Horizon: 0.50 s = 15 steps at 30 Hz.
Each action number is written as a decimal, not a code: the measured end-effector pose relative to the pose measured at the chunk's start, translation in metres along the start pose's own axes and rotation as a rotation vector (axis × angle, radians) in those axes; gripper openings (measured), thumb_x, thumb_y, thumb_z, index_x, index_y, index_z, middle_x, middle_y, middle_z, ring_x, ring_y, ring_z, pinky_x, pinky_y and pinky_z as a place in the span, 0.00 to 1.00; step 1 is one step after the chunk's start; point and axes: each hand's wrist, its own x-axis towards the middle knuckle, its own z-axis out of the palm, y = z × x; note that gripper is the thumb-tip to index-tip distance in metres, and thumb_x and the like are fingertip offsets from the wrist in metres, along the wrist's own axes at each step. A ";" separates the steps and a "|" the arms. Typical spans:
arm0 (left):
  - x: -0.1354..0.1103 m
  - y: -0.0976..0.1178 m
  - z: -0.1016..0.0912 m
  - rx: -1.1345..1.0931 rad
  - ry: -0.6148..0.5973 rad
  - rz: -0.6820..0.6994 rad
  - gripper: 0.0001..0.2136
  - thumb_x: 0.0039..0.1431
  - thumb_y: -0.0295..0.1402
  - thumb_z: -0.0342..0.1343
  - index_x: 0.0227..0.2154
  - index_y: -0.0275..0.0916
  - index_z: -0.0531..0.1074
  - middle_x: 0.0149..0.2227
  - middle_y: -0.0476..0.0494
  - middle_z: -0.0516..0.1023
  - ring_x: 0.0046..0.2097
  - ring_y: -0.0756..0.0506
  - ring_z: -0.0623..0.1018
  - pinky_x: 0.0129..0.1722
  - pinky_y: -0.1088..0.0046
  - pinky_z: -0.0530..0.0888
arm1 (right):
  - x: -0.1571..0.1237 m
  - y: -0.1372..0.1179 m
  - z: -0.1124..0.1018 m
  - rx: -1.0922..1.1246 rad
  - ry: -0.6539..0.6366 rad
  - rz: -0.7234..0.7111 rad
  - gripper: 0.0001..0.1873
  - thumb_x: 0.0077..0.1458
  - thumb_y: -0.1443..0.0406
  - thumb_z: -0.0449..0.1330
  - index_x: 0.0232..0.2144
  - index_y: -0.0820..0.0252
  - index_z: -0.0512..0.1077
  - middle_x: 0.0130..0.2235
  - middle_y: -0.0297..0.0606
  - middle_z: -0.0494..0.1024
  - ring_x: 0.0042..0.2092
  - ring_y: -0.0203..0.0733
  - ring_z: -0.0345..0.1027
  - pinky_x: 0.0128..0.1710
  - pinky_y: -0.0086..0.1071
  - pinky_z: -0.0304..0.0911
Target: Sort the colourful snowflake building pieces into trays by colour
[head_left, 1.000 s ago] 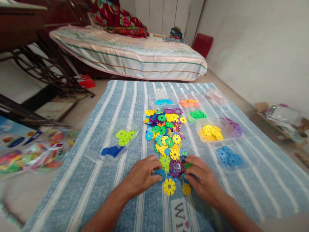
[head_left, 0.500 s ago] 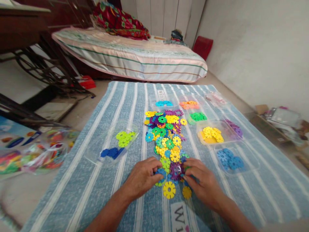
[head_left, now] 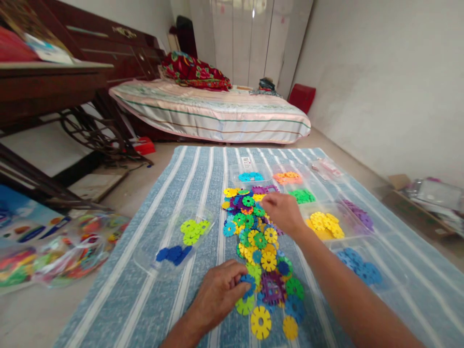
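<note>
A long heap of notched plastic discs [head_left: 259,240] in several colours runs down the middle of the cloth. At its near left side, my left hand [head_left: 223,290] pinches a blue notched disc [head_left: 250,284] between thumb and fingers. My right hand [head_left: 282,211] is stretched over the far part of the heap with its fingers closed; what they hold, if anything, is hidden. A purple square piece [head_left: 273,288] lies to the right of my left hand. Nearer me are a yellow disc [head_left: 261,322] and a darker yellow disc [head_left: 290,327].
On the left stands a clear tray [head_left: 143,263] with lime and dark blue discs. Along the right are clear tubs of yellow discs [head_left: 326,224], blue discs [head_left: 358,266], purple pieces [head_left: 358,214], green discs [head_left: 302,195] and orange discs [head_left: 287,177]. Light blue discs [head_left: 250,176] sit at the back.
My right hand has moved away from the purple square piece, forward to the far part of the heap. My left hand stays by the blue disc. The camera view has tilted up.
</note>
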 end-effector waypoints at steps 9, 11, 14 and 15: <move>0.001 -0.003 0.002 -0.021 0.012 0.026 0.03 0.51 0.29 0.55 0.29 0.40 0.73 0.25 0.53 0.67 0.29 0.52 0.69 0.30 0.77 0.62 | 0.032 -0.006 0.002 -0.013 0.060 -0.016 0.08 0.54 0.65 0.57 0.33 0.58 0.77 0.29 0.35 0.79 0.33 0.40 0.72 0.37 0.31 0.63; 0.001 -0.003 0.003 -0.025 0.020 0.036 0.03 0.52 0.29 0.55 0.30 0.40 0.73 0.26 0.53 0.67 0.29 0.52 0.69 0.30 0.77 0.63 | -0.007 0.001 0.001 0.013 -0.068 -0.109 0.07 0.54 0.65 0.58 0.31 0.57 0.76 0.29 0.34 0.79 0.33 0.39 0.72 0.36 0.31 0.64; 0.002 -0.003 0.004 -0.019 0.030 0.047 0.04 0.54 0.31 0.54 0.31 0.40 0.73 0.26 0.53 0.68 0.29 0.51 0.70 0.31 0.76 0.63 | -0.066 0.010 -0.006 0.042 -0.228 -0.218 0.04 0.53 0.66 0.60 0.30 0.57 0.76 0.34 0.36 0.79 0.38 0.40 0.72 0.41 0.33 0.65; 0.003 -0.004 0.004 -0.013 0.032 0.051 0.04 0.54 0.31 0.54 0.31 0.40 0.73 0.26 0.52 0.68 0.30 0.51 0.70 0.31 0.76 0.64 | -0.083 0.012 -0.009 0.036 -0.282 -0.249 0.03 0.52 0.66 0.61 0.30 0.57 0.75 0.36 0.37 0.78 0.41 0.41 0.72 0.43 0.34 0.65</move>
